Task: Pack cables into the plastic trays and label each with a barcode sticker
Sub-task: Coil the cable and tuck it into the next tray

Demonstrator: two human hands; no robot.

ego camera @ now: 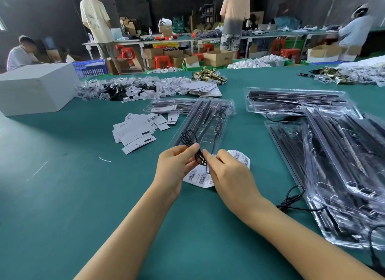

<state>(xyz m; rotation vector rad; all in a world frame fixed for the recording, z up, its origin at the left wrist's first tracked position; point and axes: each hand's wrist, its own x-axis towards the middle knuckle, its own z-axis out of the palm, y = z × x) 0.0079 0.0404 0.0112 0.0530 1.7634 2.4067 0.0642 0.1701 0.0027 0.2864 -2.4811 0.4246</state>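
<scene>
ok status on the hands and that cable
Left hand and right hand both pinch the black cable. Open tray just beyond. Barcode sheet under the hands, nothing blocking.

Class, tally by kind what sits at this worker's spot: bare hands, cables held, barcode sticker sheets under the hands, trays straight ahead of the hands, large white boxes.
Bare hands: 2 (left hand, right hand)
Thin black cable pinched in both hands' fingers: 1
White barcode sticker sheet: 1
Clear plastic tray: 1
Large white box: 1
Total: 6
</scene>
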